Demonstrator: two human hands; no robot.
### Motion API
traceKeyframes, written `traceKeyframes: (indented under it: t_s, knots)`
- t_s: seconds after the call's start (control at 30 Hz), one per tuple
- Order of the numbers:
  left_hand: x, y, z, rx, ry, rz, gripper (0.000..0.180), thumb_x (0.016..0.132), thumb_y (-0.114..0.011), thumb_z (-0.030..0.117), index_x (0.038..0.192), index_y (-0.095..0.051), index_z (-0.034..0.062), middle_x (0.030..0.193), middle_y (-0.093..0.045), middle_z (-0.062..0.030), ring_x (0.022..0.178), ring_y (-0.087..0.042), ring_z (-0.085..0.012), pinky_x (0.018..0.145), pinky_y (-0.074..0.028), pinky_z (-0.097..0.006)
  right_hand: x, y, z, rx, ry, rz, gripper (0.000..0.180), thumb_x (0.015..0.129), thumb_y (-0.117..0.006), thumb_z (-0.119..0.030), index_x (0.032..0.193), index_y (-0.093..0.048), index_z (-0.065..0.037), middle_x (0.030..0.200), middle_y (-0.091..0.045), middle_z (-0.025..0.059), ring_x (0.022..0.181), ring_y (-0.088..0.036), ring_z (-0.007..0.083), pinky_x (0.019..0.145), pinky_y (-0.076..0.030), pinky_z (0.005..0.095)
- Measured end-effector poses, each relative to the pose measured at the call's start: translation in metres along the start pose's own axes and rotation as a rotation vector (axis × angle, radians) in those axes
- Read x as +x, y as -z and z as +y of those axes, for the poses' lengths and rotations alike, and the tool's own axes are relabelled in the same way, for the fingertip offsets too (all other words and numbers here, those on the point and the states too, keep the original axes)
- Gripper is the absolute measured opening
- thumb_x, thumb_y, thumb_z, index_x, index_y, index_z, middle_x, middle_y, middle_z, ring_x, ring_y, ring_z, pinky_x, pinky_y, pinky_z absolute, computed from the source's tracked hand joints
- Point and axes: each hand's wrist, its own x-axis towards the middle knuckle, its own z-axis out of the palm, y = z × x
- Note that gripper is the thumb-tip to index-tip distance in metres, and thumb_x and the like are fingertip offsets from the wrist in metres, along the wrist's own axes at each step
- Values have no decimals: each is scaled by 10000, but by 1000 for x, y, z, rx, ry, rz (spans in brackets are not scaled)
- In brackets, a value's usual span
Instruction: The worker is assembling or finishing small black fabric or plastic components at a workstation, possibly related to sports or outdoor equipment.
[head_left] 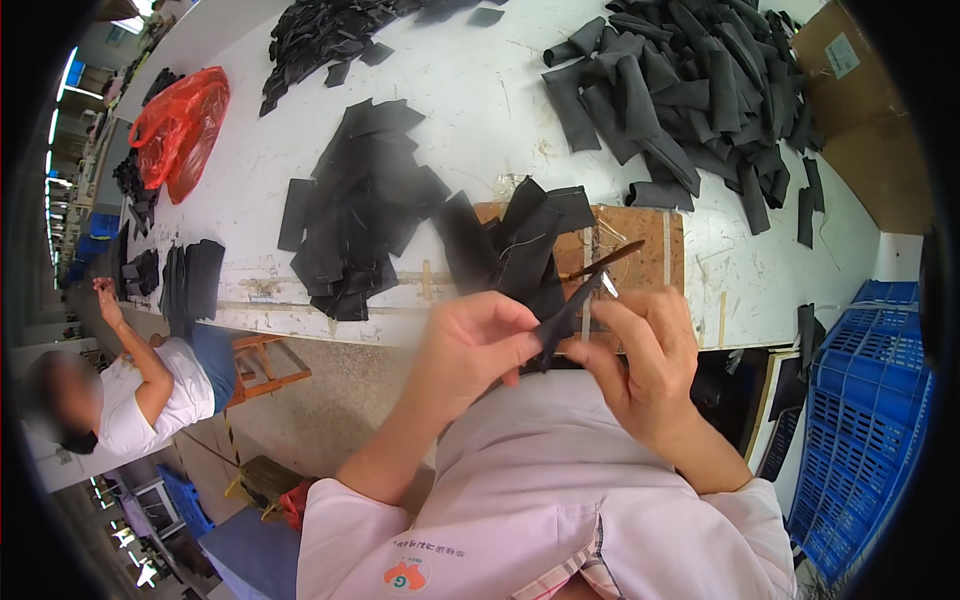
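Between the thumb and fingers of my left hand (478, 340) is a black fabric piece (568, 318), lifted at the table's front edge. My right hand (642, 345) is closed just right of it, fingers curled and thumb toward the fabric; what it grips is mostly hidden. A small silver metal tip (609, 284) shows by its fingers, and a thin brown pointed piece (618, 260) slants above. Behind both hands, black fabric pieces (530, 235) lie partly over a brown board (655, 240).
Flat black pieces (355, 215) are heaped left of the board, rolled or folded ones (690, 90) at the back right. A red plastic bag (182, 130) lies far left. A cardboard box (865, 110) and blue crate (860, 400) stand right. Another person (150, 390) sits at left.
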Motion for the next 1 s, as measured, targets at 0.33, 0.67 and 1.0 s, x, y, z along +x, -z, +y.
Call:
traceKeyframes:
  t_s: [0.33,0.67,1.0]
  knots:
    - [1,-39,-32,573,-852,588,63,764,-566,-51,802,-551,-3,672,-575,-25,529,-505,-34,435,-401,-184,-8,-14,-8,410,-213,-89,204,654,-631,61,846,-575,17,747,-531,105,623,-549,227,499,-439,302]
    - [2,-13,-21,-583,-58,-64,203,702,-524,-88,879,-538,9,780,-562,-59,564,-463,-33,449,-338,-159,-16,-18,15,1543,-1133,-363,52,735,-644,4,769,-615,-23,695,-516,-5,593,-462,65,495,-347,192]
    - [8,-28,-26,-420,-250,193,225,700,-480,-133,903,-501,-39,690,-561,-69,374,-345,-13,354,-286,-159,-30,-32,19,1732,-1006,-352,144,830,-591,-182,770,-533,-64,719,-494,-18,647,-448,67,589,-380,200]
